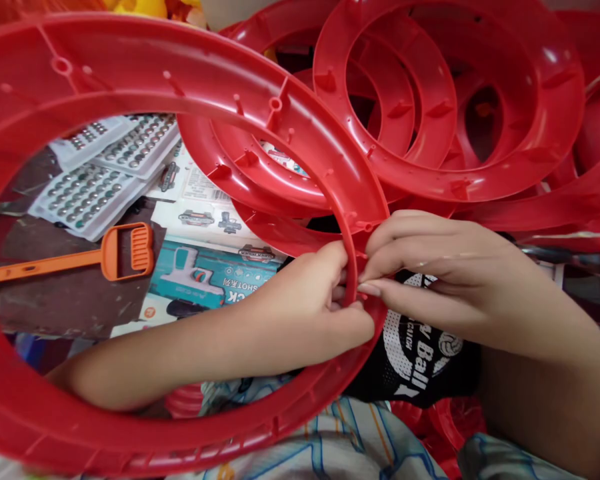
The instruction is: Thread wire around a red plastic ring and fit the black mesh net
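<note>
Item: large red plastic ring point(145, 63), held close to the camera and filling most of the view; its right-hand rim sits between both hands, above the lap.

Left hand point(320, 300): reaches through the ring's opening from the inside, fingers curled and pinched on the inner edge of the rim.

Right hand point(430, 273): comes from the outside, fingers nearly closed, tips pressed on the same stretch of rim, just opposite the left hand and touching it. Whether anything small is caught between the fingertips cannot be told.

Step in hand, by judgement: fingertip work at one spot on the rim, near a small peg or tab; both hands are committed to that point. A further move there would call for a steady pinch and the ring kept from twisting.

Surroundings: a pile of more red rings point(450, 100) stacked behind and to the right, overlapping the held ring's upper rim. Seen through the opening: trays of button cells point(87, 190), an orange plastic tool point(105, 253), printed cartons point(215, 273).

Room: tight to the right and above, where the pile crowds the rim; freer to the lower left, inside the opening.
</note>
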`<state>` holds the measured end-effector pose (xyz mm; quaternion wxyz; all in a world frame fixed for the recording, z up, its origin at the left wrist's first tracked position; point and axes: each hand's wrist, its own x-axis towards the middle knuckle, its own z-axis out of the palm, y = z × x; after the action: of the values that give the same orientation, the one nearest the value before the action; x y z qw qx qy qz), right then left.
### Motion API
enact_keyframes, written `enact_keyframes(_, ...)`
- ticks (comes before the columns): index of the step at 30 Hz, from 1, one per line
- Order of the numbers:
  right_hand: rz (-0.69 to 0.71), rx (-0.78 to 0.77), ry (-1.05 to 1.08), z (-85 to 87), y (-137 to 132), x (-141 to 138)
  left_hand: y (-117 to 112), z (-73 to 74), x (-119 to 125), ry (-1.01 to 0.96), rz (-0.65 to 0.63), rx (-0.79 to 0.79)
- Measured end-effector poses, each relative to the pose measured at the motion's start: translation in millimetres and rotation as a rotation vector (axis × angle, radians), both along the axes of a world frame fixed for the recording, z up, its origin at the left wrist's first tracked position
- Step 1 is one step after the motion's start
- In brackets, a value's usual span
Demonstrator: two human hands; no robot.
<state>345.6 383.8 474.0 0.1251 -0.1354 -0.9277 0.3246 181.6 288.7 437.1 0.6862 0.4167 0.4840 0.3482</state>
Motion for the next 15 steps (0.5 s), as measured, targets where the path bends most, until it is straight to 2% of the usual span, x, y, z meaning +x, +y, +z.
enact_keyframes(4, 0.098, 0.15, 0.095, -1.9, 3.1, 2.0, 1.6, 8.5, -1.6, -0.239, -0.04, -0.118)
enact_keyframes(10, 0.08, 0.109, 0.086, -1.0, 4.8, 2.2, -0.3, 5.4, 0.3, -0.173, 0.004, -0.046)
enact_keyframes(15, 0.045, 0.067, 0.137, -3.4, 4.6, 1.7, -1.4, 8.5, 5.1, -0.348, 0.095, 0.012)
